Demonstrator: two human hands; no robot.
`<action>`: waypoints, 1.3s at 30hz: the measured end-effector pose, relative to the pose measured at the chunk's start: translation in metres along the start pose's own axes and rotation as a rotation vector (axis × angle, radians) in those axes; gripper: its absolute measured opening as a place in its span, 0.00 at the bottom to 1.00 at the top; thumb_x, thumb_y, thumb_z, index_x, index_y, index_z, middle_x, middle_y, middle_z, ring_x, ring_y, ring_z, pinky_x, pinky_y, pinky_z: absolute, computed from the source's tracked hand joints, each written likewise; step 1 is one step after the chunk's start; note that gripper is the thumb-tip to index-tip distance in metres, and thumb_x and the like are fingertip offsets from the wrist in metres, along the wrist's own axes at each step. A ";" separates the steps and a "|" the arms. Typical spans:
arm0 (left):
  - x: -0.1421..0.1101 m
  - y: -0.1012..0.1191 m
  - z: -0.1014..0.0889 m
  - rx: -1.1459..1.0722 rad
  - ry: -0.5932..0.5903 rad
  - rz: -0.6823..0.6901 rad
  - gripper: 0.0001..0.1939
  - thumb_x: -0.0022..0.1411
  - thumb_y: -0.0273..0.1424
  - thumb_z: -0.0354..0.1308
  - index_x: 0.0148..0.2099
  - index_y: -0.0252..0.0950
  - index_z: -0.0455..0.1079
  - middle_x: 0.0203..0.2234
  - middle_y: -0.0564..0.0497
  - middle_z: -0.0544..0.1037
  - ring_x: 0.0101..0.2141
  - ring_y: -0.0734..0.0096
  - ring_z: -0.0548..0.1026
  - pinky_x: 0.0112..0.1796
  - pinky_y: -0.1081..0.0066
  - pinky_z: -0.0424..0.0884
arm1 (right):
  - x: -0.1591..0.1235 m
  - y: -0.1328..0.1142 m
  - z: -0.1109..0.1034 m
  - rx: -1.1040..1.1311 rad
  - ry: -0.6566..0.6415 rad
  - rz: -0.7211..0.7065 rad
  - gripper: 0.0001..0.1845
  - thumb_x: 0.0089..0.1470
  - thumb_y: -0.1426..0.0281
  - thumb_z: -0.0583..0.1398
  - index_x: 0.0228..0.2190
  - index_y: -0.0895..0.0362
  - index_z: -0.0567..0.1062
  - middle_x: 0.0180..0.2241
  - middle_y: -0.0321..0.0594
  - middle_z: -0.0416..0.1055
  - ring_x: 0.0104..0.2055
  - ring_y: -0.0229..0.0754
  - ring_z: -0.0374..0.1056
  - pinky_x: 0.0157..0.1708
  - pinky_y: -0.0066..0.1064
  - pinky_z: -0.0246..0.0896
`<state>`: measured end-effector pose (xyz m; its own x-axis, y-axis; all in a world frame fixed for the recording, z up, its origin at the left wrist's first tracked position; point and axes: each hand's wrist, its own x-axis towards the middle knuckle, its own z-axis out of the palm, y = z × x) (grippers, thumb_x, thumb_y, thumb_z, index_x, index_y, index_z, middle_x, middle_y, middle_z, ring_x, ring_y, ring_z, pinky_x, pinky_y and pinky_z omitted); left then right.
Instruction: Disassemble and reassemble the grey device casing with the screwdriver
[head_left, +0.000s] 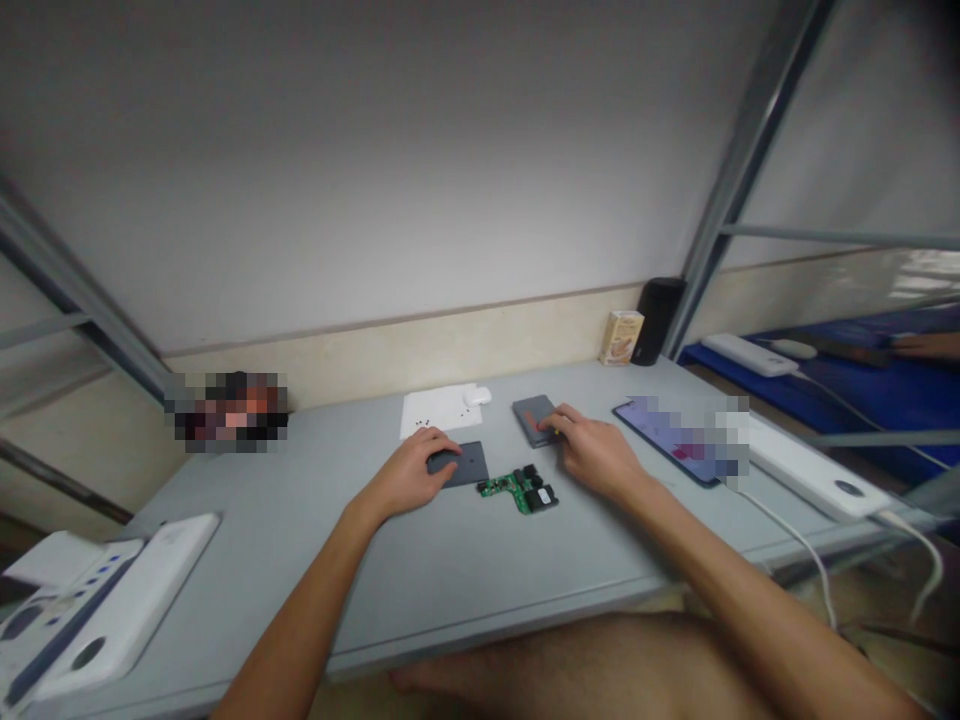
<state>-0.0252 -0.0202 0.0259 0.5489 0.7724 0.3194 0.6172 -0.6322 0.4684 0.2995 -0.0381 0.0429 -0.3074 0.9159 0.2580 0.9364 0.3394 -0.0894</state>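
Note:
My left hand [417, 470] rests on the left part of a flat dark grey panel [472, 463], thumb and forefinger apart on its top. My right hand [594, 452] is at the near right edge of a dark grey rectangular case [528, 406]. Its fingers are closed together, with a speck of yellow at the fingertips; what they hold is too small to name. A reddish-orange piece [533, 420] shows on the case by the fingertips. Between my hands, nearer to me, a green circuit board [517, 487] with black parts lies on the table.
Behind the panel, several tiny dark pieces lie on white paper [431, 410], beside a white earbud case [477, 396]. A phone [664, 440] and white power strip [817, 470] with cables are right. A small box [621, 338] and black cylinder [658, 320] stand behind; a white device [150, 600] sits left.

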 end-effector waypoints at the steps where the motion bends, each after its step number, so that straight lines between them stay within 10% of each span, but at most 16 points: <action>1: -0.001 0.001 0.000 -0.018 -0.014 0.007 0.11 0.68 0.33 0.58 0.51 0.42 0.75 0.46 0.46 0.76 0.50 0.59 0.72 0.55 0.57 0.67 | -0.002 0.001 0.001 -0.013 0.010 0.025 0.25 0.55 0.79 0.53 0.51 0.50 0.75 0.51 0.41 0.73 0.36 0.44 0.76 0.34 0.34 0.61; 9: -0.003 0.020 0.007 0.075 -0.095 0.026 0.18 0.63 0.38 0.64 0.55 0.46 0.73 0.55 0.46 0.70 0.59 0.53 0.65 0.61 0.50 0.59 | -0.010 -0.006 0.002 0.059 0.094 0.062 0.19 0.67 0.55 0.53 0.53 0.46 0.74 0.54 0.43 0.68 0.35 0.43 0.75 0.33 0.33 0.63; 16: -0.005 0.009 -0.001 0.091 -0.082 -0.019 0.20 0.64 0.37 0.62 0.59 0.46 0.71 0.56 0.45 0.69 0.59 0.53 0.66 0.61 0.51 0.59 | -0.020 -0.023 -0.017 0.419 -0.097 -0.250 0.14 0.63 0.56 0.59 0.47 0.46 0.77 0.50 0.38 0.73 0.48 0.46 0.74 0.48 0.35 0.65; 23: -0.018 -0.023 -0.032 -0.014 -0.211 -0.139 0.40 0.55 0.39 0.70 0.68 0.47 0.61 0.59 0.44 0.67 0.59 0.52 0.67 0.61 0.50 0.63 | -0.030 -0.020 -0.021 0.449 -0.298 -0.208 0.30 0.48 0.66 0.71 0.54 0.44 0.74 0.53 0.38 0.71 0.44 0.47 0.75 0.46 0.36 0.67; 33: -0.015 -0.018 -0.016 -0.158 -0.159 -0.160 0.42 0.54 0.33 0.71 0.69 0.45 0.60 0.62 0.44 0.68 0.59 0.54 0.70 0.61 0.53 0.65 | -0.020 -0.021 -0.013 0.524 -0.107 -0.125 0.22 0.56 0.57 0.65 0.52 0.46 0.76 0.55 0.41 0.74 0.57 0.53 0.70 0.55 0.41 0.64; 39: -0.012 -0.016 -0.003 -0.263 -0.133 -0.128 0.44 0.54 0.35 0.73 0.70 0.46 0.59 0.64 0.43 0.66 0.62 0.55 0.68 0.64 0.53 0.62 | -0.009 -0.044 -0.004 0.391 -0.090 -0.202 0.22 0.58 0.53 0.64 0.51 0.47 0.76 0.50 0.40 0.75 0.44 0.48 0.76 0.44 0.37 0.67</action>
<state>-0.0432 -0.0193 0.0167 0.5556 0.8193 0.1415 0.5291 -0.4796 0.7000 0.2617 -0.0623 0.0487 -0.5072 0.8321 0.2245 0.7269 0.5529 -0.4073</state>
